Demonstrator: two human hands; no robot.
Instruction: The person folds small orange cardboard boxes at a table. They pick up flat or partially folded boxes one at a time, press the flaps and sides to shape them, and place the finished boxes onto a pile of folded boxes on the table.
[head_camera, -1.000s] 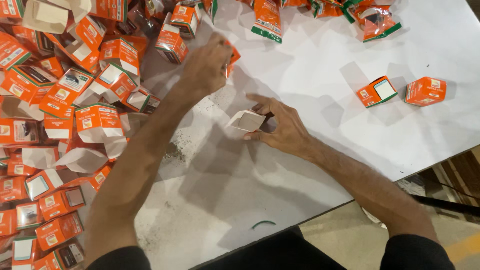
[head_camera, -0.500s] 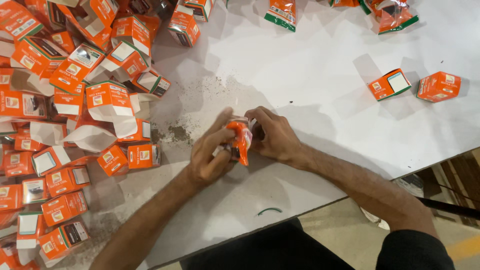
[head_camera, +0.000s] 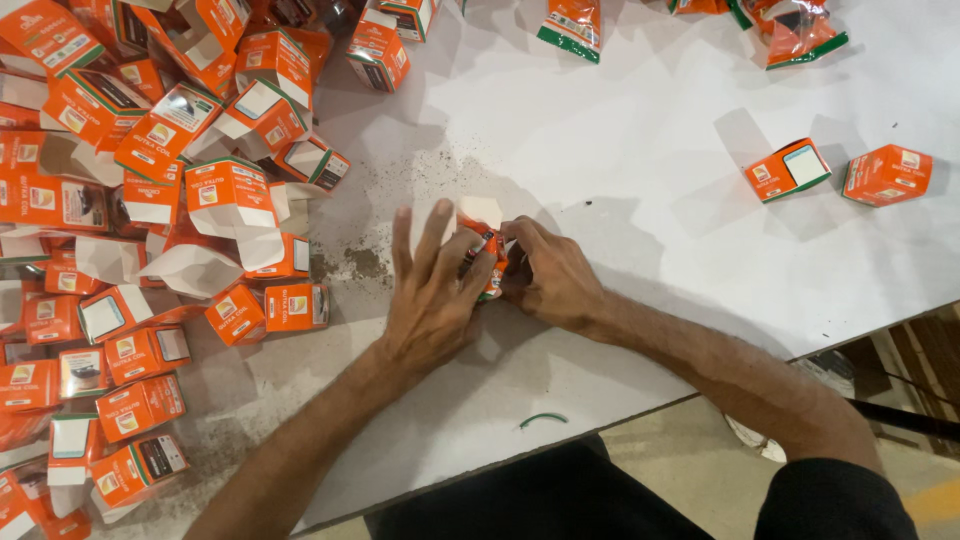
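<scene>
Head view, looking down at white tabletop (head_camera: 640, 150). Left hand (head_camera: 432, 295) and right hand (head_camera: 548, 275) both clamped round one small orange cardboard carton (head_camera: 487, 250) near the middle of the table, a bit toward the near edge. Left fingers spread and pressing over the carton's left side, right fingers curled in on its right side and top, so most of it hidden. White inner flap sticking up at the top, open; a bit of dark print and green trim showing between the fingers. Looks crumpled rather than square, hard to say more.

For doing this bit well, probably: keep the carton pinned flat on the tabletop, square up the walls first, then tuck the flap without creasing it.

Big heap of matching orange cartons (head_camera: 150, 200) along the left edge, many with white flaps open. Two closed orange cartons (head_camera: 835, 172) toward the right edge. Orange-and-green sachets (head_camera: 570, 25) along the far edge. Dark crumbs (head_camera: 400, 185) scattered mid-table, thin green band (head_camera: 543, 419) by the near edge.
</scene>
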